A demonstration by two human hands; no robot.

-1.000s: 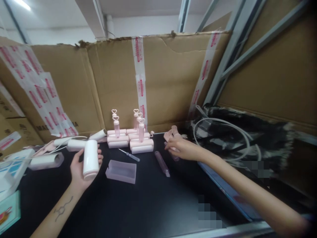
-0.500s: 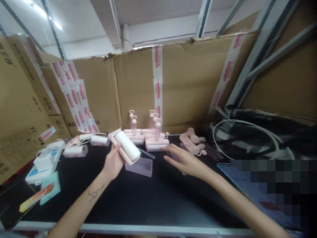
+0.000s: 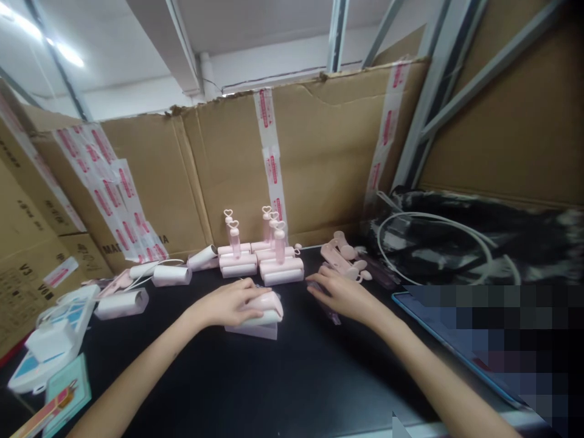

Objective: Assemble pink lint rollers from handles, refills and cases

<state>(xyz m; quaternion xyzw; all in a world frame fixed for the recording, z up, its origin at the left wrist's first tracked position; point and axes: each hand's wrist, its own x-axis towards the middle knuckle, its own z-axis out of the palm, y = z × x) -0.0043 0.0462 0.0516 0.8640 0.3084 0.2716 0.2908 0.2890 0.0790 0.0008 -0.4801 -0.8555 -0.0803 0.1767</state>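
Our left hand [image 3: 230,304] holds the roller [image 3: 268,302] at the lilac case [image 3: 256,331]; guessing we're seating it, so lining up matters next. Right hand [image 3: 340,293]: can't tell its grip.

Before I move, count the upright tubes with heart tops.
5: left front tube, left rear tube, right front tube, right middle tube, right rear tube, all before the cardboard. Others may be hidden.

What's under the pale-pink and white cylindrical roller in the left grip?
The front wall of a translucent lilac rectangular plastic box shows below the roller. The roller and left grip hide its inside; contents and contact can't be told.
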